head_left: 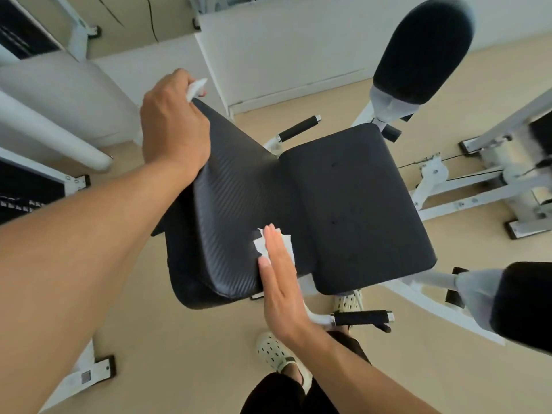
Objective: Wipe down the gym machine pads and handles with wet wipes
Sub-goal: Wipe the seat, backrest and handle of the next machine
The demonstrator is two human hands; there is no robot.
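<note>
A black ribbed back pad [230,186] stands tilted beside the flat black seat pad [355,204] of a white gym machine. My left hand [173,127] grips the back pad's top edge, with a crumpled white wipe [195,88] sticking out between its fingers. My right hand [280,273] lies flat with fingers straight, pressing a second white wet wipe [263,245] against the lower part of the back pad. Two black-grip handles show, one beyond the seat [298,128] and one near my legs [361,317].
Black roller pads stand at upper right [424,52] and lower right [522,306]. The white frame and cable [466,189] run off to the right. Another white machine [53,115] is on the left. My feet in pale clogs [274,351] rest on the tan floor.
</note>
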